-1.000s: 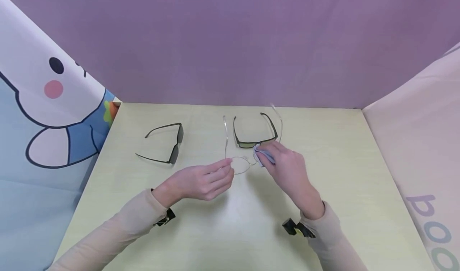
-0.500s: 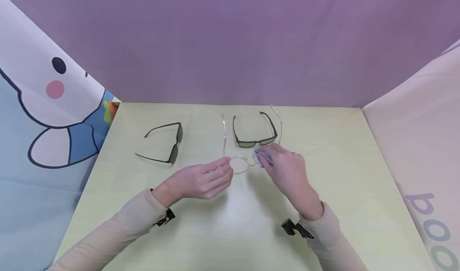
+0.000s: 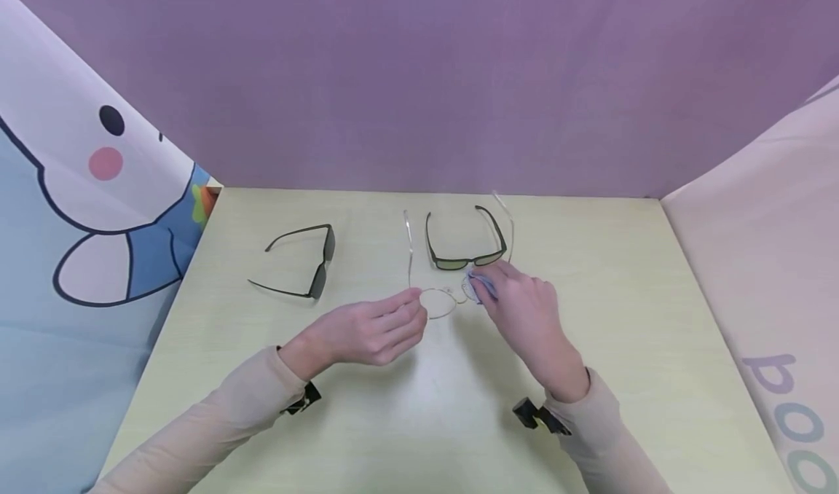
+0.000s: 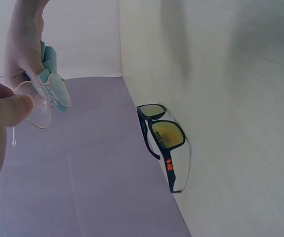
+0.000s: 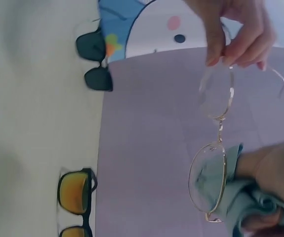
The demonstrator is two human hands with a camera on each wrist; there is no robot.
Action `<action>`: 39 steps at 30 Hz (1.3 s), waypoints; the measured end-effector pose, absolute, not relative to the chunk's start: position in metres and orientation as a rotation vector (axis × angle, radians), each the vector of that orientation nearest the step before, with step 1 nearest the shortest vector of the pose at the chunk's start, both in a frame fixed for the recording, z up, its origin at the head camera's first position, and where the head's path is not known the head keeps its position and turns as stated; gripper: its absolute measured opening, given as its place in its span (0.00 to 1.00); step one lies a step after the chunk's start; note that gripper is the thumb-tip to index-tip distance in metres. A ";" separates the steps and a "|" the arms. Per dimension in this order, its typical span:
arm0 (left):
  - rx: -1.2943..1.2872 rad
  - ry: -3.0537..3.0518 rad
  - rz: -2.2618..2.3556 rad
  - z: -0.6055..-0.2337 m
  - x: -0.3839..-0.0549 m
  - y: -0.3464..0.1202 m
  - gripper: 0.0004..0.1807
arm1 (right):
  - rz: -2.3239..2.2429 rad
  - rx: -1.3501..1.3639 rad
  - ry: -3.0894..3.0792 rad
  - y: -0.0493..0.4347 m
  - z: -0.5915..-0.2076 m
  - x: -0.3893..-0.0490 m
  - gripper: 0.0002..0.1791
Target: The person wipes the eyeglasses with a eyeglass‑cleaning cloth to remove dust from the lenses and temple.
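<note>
Thin gold-rimmed eyeglasses [image 3: 438,318] with clear round lenses are held up above the table, their temples pointing toward the back. My left hand [image 3: 373,330] pinches the left end of the frame between thumb and fingers. A light blue cloth [image 5: 245,197] is bunched in my right hand [image 3: 524,312], whose fingers press it against the right lens. In the right wrist view the cloth shows behind that lens. Just behind the eyeglasses lie dark-framed sunglasses [image 3: 452,264] with yellow-green lenses, unfolded on the table.
A second pair of black sunglasses [image 3: 318,279] with dark lenses lies unfolded at the left of the pale table [image 3: 590,246]. A purple cloth backdrop [image 3: 419,79] rises at the table's back edge, and printed fabric panels [image 3: 72,275] stand at the sides.
The cloth has shifted slightly on the right lens as the right fingers move a little. Both hands keep their hold, and the sunglasses stay where they were.
</note>
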State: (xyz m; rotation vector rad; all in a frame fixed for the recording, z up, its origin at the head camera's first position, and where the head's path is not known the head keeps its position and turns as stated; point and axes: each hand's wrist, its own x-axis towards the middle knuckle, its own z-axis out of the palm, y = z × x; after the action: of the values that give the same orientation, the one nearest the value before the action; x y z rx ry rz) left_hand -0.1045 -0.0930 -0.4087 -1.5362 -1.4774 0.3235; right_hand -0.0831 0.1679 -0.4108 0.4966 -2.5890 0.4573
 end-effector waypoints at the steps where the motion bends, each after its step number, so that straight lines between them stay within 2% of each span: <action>1: -1.537 -1.479 0.326 -0.409 -0.104 -0.093 0.11 | 0.419 0.475 -2.589 0.168 -0.412 -0.083 0.07; 6: -1.543 -1.489 0.326 -0.411 -0.104 -0.093 0.12 | 0.334 0.424 -2.578 0.167 -0.418 -0.083 0.06; 14: -1.534 -1.492 0.322 -0.413 -0.105 -0.093 0.11 | 0.453 0.539 -2.584 0.166 -0.412 -0.082 0.08; 21: -1.545 -1.502 0.325 -0.412 -0.104 -0.092 0.12 | 0.365 0.453 -2.597 0.169 -0.416 -0.082 0.07; 28: -1.532 -1.509 0.320 -0.412 -0.104 -0.093 0.12 | 0.479 0.590 -2.543 0.168 -0.413 -0.082 0.07; 35: -1.518 -1.540 0.337 -0.414 -0.104 -0.092 0.12 | 0.357 0.442 -2.656 0.170 -0.415 -0.080 0.07; 39: -1.504 -1.583 0.363 -0.412 -0.104 -0.093 0.14 | 0.407 0.468 -2.665 0.171 -0.414 -0.080 0.07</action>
State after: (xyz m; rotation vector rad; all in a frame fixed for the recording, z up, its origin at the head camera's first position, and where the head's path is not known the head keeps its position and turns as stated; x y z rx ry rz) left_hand -0.1036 -0.0934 -0.4122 -1.5036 -1.5831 0.3631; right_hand -0.0801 0.1710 -0.4137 0.4681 -2.6649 0.4068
